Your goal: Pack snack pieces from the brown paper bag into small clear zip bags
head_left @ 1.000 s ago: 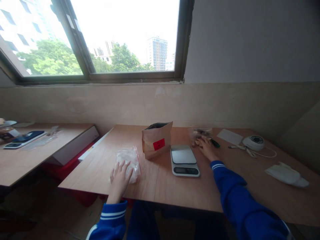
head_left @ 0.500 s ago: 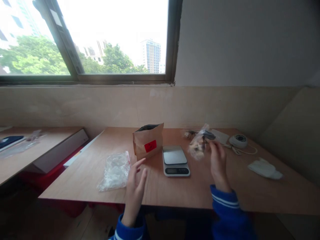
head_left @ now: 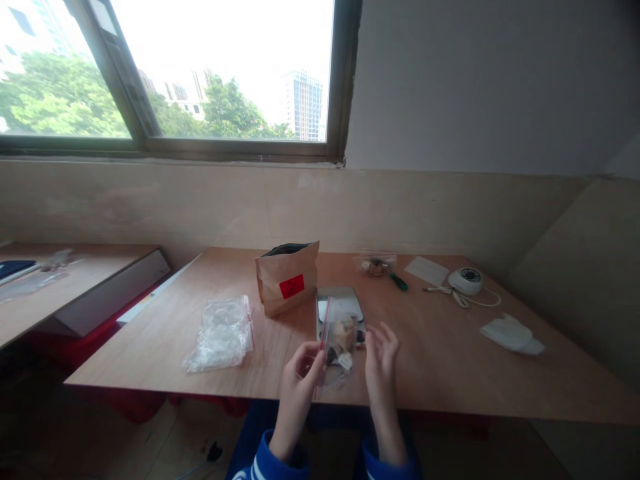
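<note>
Pinching its red-zip edge, the left hand (head_left: 300, 373) held the small filled bag (head_left: 339, 341) upright before the scale (head_left: 339, 308); the right hand (head_left: 381, 347), fingers spread, flanked it. Earlier, the right alone carried it.

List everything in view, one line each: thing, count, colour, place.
Filled zip bag: one, clear with red seal, held over the scale.
Scale: one, silver, table middle.
Paper pouch: one, brown with red label, left of the scale.
Empty bags: a pile, clear, table left.
Small bag: one, clear, far edge.
Marker: one, green, beside it.
Card: one, white, far right.
Round device: one, white, with cable.
Cloth: one, white, right.
Table: one, wooden.
Left hand: pinches the bag.
Right hand: open, beside the bag.
</note>
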Available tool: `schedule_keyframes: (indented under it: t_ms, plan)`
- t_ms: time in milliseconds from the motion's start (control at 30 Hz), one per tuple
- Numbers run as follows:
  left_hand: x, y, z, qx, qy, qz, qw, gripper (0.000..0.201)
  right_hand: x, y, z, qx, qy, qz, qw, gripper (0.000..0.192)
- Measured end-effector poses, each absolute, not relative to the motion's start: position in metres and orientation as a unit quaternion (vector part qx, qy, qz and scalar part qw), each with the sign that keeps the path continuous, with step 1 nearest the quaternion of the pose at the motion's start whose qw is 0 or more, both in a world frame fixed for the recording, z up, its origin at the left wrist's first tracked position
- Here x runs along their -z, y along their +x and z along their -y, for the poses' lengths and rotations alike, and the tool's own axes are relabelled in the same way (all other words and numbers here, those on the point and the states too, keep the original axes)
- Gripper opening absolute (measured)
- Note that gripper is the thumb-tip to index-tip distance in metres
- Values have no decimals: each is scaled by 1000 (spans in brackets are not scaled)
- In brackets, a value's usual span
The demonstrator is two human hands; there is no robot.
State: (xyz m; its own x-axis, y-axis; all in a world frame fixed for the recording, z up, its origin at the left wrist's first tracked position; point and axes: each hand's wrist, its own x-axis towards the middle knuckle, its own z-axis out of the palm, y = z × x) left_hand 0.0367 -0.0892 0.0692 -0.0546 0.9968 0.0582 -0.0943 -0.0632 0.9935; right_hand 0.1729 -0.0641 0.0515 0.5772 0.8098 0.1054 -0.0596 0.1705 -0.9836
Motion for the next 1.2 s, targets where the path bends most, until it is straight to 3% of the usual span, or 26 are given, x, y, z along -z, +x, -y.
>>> schedule_keyframes:
  t_ms: [233,367,867,1200]
  plan:
    - [-63,43,91,-530,524,-491,452,26,-64,142,77,-390,-511,512,570,28]
    - [-62,36,95,-501,585,-479,422,24,-68,138,77,-381,-494,547,558,22]
    - [-59,22,99,-515,555,-489,433,25,-76,141,82,-389,-454,595,537,21]
    - [-63,13,94,-530,551,-500,406,30,-86,142,87,-320,-440,687,481,19]
